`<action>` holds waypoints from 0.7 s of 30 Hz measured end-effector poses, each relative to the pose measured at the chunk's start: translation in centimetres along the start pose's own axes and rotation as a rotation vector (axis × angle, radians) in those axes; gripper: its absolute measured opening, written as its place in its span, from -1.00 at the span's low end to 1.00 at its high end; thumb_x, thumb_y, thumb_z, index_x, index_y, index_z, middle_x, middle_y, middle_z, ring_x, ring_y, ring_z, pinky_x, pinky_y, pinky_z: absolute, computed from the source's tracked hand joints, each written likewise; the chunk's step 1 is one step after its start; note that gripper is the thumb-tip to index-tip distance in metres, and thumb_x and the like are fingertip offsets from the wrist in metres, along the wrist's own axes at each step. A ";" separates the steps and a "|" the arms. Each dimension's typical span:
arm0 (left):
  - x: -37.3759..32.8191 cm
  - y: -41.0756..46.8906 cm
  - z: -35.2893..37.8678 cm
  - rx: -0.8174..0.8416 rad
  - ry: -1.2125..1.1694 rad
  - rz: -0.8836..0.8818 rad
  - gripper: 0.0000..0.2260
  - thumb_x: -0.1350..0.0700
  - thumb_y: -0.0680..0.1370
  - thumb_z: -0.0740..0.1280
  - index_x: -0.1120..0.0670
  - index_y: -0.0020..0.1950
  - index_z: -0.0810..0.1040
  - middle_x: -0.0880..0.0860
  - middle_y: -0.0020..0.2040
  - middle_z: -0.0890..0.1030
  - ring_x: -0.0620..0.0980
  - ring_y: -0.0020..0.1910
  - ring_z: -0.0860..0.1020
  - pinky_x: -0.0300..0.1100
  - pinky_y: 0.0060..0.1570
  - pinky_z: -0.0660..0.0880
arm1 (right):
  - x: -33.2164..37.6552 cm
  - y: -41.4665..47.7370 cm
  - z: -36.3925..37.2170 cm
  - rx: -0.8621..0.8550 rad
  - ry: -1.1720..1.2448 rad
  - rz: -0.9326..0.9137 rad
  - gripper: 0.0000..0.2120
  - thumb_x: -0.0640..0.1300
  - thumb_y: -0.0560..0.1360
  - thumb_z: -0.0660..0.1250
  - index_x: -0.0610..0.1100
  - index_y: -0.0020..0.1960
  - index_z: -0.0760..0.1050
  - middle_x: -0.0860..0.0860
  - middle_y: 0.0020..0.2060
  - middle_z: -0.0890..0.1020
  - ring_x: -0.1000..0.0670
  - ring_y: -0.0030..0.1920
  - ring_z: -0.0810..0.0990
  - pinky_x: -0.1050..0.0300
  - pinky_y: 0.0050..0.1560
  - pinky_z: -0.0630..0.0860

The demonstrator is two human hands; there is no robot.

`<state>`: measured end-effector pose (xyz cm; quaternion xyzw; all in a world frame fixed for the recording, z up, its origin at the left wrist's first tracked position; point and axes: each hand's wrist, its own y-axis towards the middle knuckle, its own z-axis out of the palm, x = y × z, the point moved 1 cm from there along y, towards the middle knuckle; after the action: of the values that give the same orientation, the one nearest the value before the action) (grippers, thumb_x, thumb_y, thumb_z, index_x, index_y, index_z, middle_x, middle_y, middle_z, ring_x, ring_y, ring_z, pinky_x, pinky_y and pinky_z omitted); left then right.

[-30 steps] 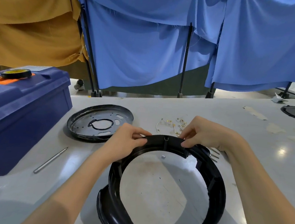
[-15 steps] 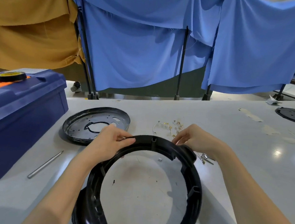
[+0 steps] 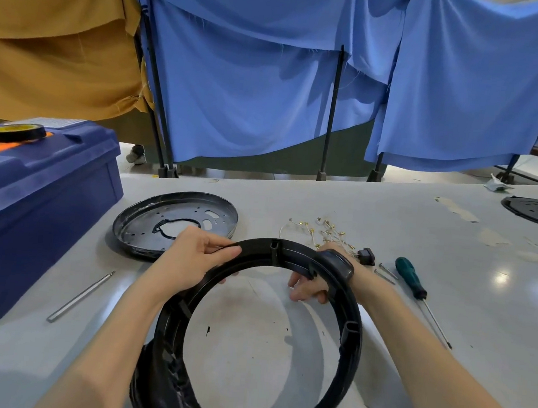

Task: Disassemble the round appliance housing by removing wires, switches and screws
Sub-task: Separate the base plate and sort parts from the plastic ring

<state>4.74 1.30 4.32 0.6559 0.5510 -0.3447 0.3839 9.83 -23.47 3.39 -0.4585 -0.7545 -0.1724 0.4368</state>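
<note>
Head view, housing (image 3: 352, 332): extending nearward from both grips
Left hand (image 3: 189, 262): clutching far rim
Right hand (image 3: 309, 289): hooking under rim

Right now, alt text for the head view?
A black ring housing stands tilted on a table; the left hand grips its far rim, the right hand curls round the rim further right. Wires, a screwdriver, a metal plate and a toolbox lie nearby.

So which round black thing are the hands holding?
The big open ring nearest the person: the left hand and right hand grip its far edge. The dish beside the blue box and the far-right disc lie untouched.
</note>
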 end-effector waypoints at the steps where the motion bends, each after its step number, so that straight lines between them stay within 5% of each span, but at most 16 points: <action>1: 0.0 0.0 0.1 -0.007 0.000 0.000 -0.86 0.12 0.57 0.34 0.04 -0.03 0.70 0.09 -0.28 0.71 -0.01 -0.37 0.64 -0.27 -0.29 0.57 | 0.0 0.1 0.1 -0.001 0.011 0.004 -0.86 -0.29 0.27 0.55 -0.28 -0.19 0.66 0.02 -0.48 0.63 0.08 -0.56 0.52 0.27 -0.49 0.47; 5: 0.1 -0.1 0.2 -0.008 -0.009 -0.022 -0.86 0.11 0.57 0.33 0.04 -0.01 0.70 0.08 -0.26 0.71 0.01 -0.37 0.65 -0.25 -0.27 0.59 | -0.3 -0.1 -0.1 -0.030 0.036 0.012 -0.86 -0.38 0.34 0.48 -0.43 -0.18 0.56 -0.01 -0.50 0.58 0.04 -0.54 0.47 0.21 -0.47 0.44; 8: 0.4 -0.2 -0.1 -0.016 0.000 -0.039 -0.85 0.10 0.58 0.32 0.04 0.03 0.69 0.09 -0.24 0.72 0.03 -0.37 0.64 -0.22 -0.22 0.61 | -0.4 -0.9 -1.4 -0.124 -0.107 0.002 -0.94 -0.37 0.38 0.40 -0.30 -0.26 0.55 -0.03 -0.46 0.56 0.01 -0.45 0.49 0.18 -0.40 0.40; 10: 0.6 -0.2 -0.2 -0.036 0.001 -0.047 -0.85 0.11 0.58 0.32 0.06 0.04 0.68 0.09 -0.25 0.72 -0.01 -0.39 0.64 -0.29 -0.31 0.57 | -0.8 -1.8 -3.6 -0.210 -0.121 0.039 -0.82 -0.44 0.39 0.34 -0.20 -0.30 0.58 0.02 -0.49 0.60 0.03 -0.48 0.54 0.20 -0.47 0.40; 16: 1.1 0.0 0.0 -0.035 0.007 -0.058 -0.85 0.12 0.57 0.33 0.09 0.04 0.68 0.10 -0.26 0.72 0.03 -0.33 0.65 -0.09 -0.16 0.65 | -3.2 -4.8 -9.3 -0.448 -0.121 0.231 -0.93 -0.43 0.38 0.42 -0.35 -0.27 0.60 -0.25 -0.41 0.66 -0.09 -0.44 0.65 0.12 -0.32 0.63; 21: 1.3 0.1 -0.1 -0.034 0.040 -0.042 -0.86 0.11 0.57 0.33 0.06 0.01 0.69 0.09 -0.26 0.72 0.09 -0.32 0.67 -0.09 -0.15 0.65 | -3.9 -4.7 -9.2 -0.473 -0.214 0.337 -0.89 -0.44 0.32 0.45 -0.30 -0.34 0.61 -0.18 -0.48 0.61 -0.03 -0.51 0.57 0.25 -0.44 0.48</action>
<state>5.02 1.96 3.24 0.6445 0.5779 -0.3299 0.3767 11.23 -34.06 6.04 -0.6816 -0.6487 -0.2188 0.2584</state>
